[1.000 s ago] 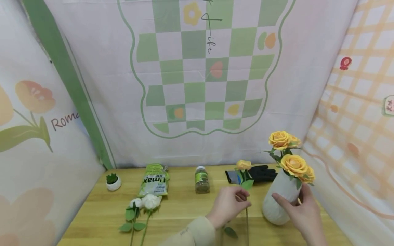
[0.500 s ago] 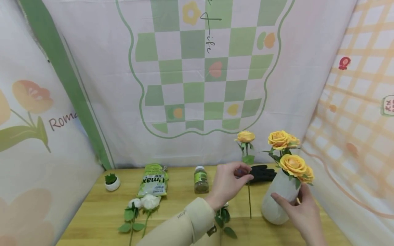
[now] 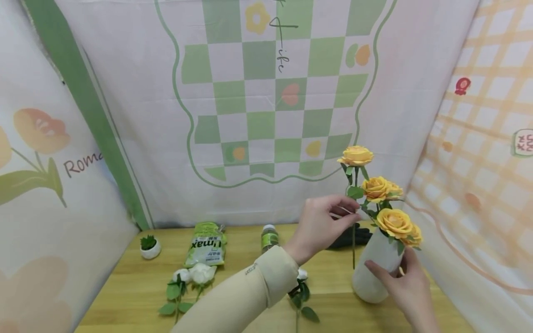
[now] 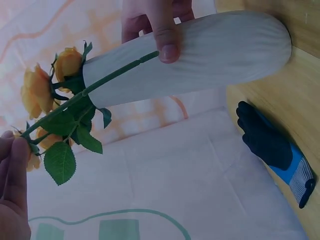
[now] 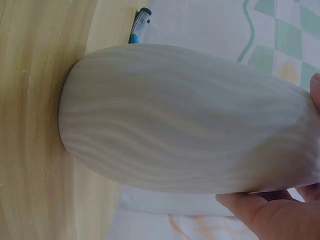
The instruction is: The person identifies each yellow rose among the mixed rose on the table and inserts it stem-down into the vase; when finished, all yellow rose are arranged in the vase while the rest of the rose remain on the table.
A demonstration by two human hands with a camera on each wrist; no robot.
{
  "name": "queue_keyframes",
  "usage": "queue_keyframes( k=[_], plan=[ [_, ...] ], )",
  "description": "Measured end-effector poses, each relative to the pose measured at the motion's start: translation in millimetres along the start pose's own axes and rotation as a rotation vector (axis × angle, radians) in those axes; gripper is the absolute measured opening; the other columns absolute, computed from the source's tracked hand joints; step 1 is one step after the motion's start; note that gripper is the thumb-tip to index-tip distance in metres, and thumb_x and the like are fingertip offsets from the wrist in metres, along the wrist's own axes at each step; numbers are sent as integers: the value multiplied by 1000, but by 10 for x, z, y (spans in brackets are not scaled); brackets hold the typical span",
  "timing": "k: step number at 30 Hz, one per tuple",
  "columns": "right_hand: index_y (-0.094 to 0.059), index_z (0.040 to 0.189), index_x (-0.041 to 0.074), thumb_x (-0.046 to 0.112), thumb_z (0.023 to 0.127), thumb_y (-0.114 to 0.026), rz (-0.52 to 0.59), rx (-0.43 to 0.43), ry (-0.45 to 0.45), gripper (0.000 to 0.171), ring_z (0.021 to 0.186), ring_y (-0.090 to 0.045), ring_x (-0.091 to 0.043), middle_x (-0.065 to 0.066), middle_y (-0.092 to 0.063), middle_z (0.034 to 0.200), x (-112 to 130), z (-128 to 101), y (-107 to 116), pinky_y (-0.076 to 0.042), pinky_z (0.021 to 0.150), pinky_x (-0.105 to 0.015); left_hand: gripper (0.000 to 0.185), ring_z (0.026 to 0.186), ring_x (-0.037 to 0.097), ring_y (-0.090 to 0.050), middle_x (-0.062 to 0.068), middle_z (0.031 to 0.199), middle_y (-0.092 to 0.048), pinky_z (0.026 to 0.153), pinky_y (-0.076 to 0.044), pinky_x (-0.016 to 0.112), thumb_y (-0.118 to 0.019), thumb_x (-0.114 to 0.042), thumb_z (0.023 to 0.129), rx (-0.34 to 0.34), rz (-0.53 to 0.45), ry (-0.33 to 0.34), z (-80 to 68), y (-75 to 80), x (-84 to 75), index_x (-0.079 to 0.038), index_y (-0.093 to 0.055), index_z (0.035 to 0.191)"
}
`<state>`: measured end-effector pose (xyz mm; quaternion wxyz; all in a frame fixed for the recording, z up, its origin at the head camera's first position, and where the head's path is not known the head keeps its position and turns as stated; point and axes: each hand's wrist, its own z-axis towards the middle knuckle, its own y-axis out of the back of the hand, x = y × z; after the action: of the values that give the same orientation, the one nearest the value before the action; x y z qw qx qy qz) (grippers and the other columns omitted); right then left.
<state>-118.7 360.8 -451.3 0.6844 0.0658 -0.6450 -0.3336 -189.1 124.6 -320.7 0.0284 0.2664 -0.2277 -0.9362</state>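
The left hand point(image 3: 322, 222) pinches the stem of a yellow rose point(image 3: 355, 156) between thumb and fingertips, holding it upright in the air just left of the white vase point(image 3: 372, 266), with the bloom above the roses in the vase point(image 3: 393, 217) and the stem's lower end hanging beside the vase's body. The right hand point(image 3: 405, 289) wraps around the near right side of the vase, fingers curled against its ribbed wall, and the vase stands on the wooden table point(image 3: 125, 286) at the right. A black glove point(image 3: 347, 238) lies on the table just behind the held stem. Further left along the far edge stand a small bottle point(image 3: 269, 237), a green packet point(image 3: 207, 245) and a tiny potted plant point(image 3: 149, 246). White flowers point(image 3: 193, 275) lie nearer, left of the sleeve point(image 3: 245, 296).
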Motion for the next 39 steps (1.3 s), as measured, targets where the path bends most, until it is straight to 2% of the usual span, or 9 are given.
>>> queue_keyframes(
  k=[5,12,21,25,31,35,39],
  plan=[
    [-24,165,0,55,91,-85,6,9,-3,110,142,-45,-50,-35,-44,156,10,0,8,-43,108,-74,11,84,-16,-67,-4,100,-81,77,-55,7,-83,-14,98,-16,-12,-36,95,-28,-35,-11,-80,109],
    [-22,166,0,54,91,-86,17,15,-10,112,145,-42,-52,-36,-41,158,20,10,13,-42,109,-75,12,89,-8,-71,4,103,-80,79,-57,11,-82,-12,98,-95,-118,-99,221,-62,-47,-6,-77,107],
    [-26,165,1,52,91,-86,17,3,16,108,144,-44,-51,-35,-44,157,23,-2,4,-43,109,-74,10,88,-6,-72,6,103,-80,78,-61,17,-82,-9,98,-191,-240,-77,352,-115,-66,-5,-77,105],
    [-26,164,1,51,92,-86,22,2,32,107,143,-46,-49,-34,-46,156,33,-7,-9,-43,108,-73,9,89,-4,-74,5,103,-80,77,-62,18,-81,-10,98,-232,-243,-71,394,-137,-75,-6,-78,106],
    [-29,163,1,49,92,-86,7,-15,48,103,141,-48,-46,-31,-49,154,23,-31,-12,-44,108,-70,9,89,-2,-75,5,102,-80,76,-61,17,-81,-9,98,-288,-222,-112,441,-157,-70,-5,-79,106],
    [-30,163,1,48,92,-87,14,-24,55,102,141,-48,-45,-30,-49,153,9,-42,-9,-44,108,-70,9,89,-1,-75,6,101,-81,75,-62,18,-82,-9,98,-296,-227,-126,458,-163,-90,-4,-79,105],
    [-33,160,2,47,92,-87,7,-36,59,98,140,-50,-43,-29,-52,152,1,-46,-8,-46,108,-66,8,90,-6,-73,6,101,-81,77,-61,16,-81,-8,98,-236,-216,-113,433,-202,-104,-5,-78,105]
  ],
)
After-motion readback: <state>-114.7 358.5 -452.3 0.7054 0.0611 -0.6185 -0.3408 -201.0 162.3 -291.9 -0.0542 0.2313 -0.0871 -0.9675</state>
